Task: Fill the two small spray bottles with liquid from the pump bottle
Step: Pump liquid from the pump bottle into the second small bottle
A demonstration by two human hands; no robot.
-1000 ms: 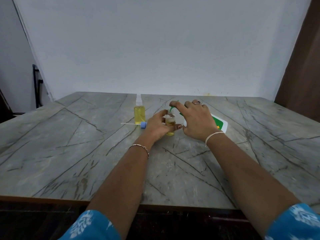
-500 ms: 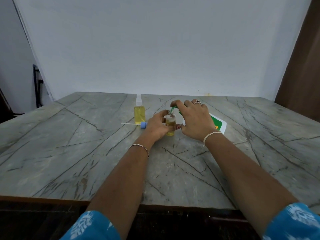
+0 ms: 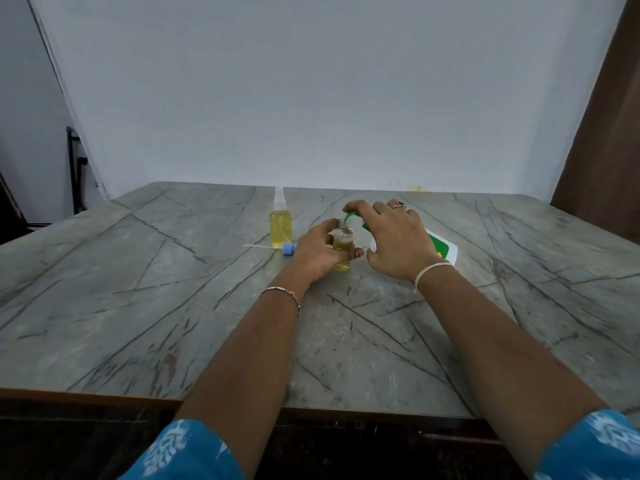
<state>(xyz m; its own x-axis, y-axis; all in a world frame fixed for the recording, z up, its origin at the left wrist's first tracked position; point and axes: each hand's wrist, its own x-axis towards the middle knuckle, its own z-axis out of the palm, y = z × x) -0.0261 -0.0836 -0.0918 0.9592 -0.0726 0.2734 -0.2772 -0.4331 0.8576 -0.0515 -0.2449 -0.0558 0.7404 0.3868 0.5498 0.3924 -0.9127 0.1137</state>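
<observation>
My left hand (image 3: 317,252) grips a small open spray bottle (image 3: 343,242), upright on the table and partly filled with yellow liquid. My right hand (image 3: 393,239) covers the white and green pump bottle (image 3: 441,249), with its index finger on the green pump head (image 3: 351,216), whose spout sits over the small bottle's mouth. A second small spray bottle (image 3: 280,223), capped and full of yellow liquid, stands to the left. The loose blue spray cap with its white tube (image 3: 285,248) lies beside it.
The grey marble table (image 3: 173,306) spreads wide around the bottles. A white wall stands behind it, a brown panel (image 3: 602,150) at the right and a dark metal stand (image 3: 74,168) at the far left.
Both hands stay where they were, and the bottles have not moved. The right index finger shifts slightly on the pump head.
</observation>
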